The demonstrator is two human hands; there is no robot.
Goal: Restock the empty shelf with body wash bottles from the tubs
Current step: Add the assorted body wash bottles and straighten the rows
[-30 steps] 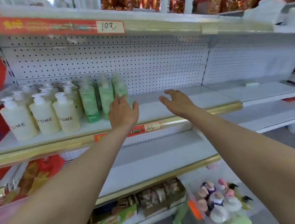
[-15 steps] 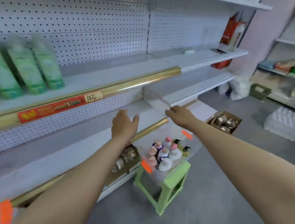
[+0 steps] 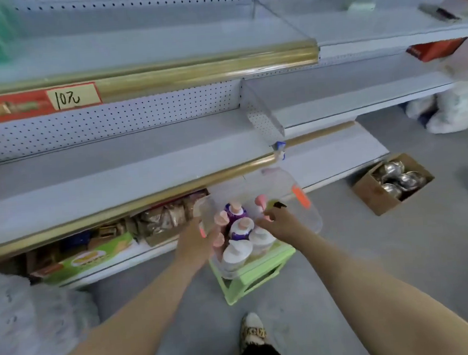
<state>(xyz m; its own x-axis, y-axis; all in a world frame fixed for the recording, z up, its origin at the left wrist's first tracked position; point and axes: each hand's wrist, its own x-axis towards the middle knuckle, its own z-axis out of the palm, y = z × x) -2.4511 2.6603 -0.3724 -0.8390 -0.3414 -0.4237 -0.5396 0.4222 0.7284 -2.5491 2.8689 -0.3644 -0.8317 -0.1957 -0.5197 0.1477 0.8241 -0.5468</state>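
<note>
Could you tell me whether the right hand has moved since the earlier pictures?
Yes. The right hand has dropped from beside the gold rail down into the clear tub.

You have a green stool [image 3: 262, 269] on the grey floor [image 3: 387, 255], a cardboard box [image 3: 368, 194] of silvery objects to its right, and a handwritten price tag [image 3: 73, 96] upper left.

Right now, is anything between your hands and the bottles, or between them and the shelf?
Nothing visible. The tub has no lid on, and the left hand and right hand are at the bottles. The shelf above is bare along its front.
</note>
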